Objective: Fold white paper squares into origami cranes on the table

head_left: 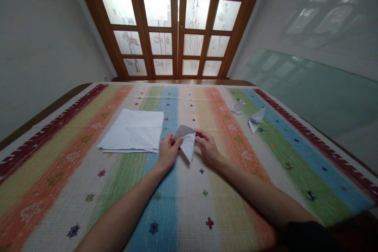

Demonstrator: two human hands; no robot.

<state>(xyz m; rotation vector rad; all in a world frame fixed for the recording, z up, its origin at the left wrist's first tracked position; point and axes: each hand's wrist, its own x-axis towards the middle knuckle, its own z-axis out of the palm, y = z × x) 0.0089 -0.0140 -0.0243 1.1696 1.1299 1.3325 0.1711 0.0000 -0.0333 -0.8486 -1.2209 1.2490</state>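
Between my hands is a partly folded piece of white paper [188, 145], with a pointed flap hanging down and another angled across its top. My left hand [169, 150] pinches its left side, thumb on the front face. At the upper right corner, the curled fingers of my right hand [208, 146] close on the paper's edge; the exact fingertip contact is partly hidden. A stack of white paper sheets [132, 130] lies flat just left of my left hand.
Two folded paper figures, a smaller one [237, 107] and a larger one [256, 120], rest at the back right. A striped tablecloth [126, 189] covers the table. Beyond the far edge stand wooden doors with glass panes [178, 47]; walls flank both sides.
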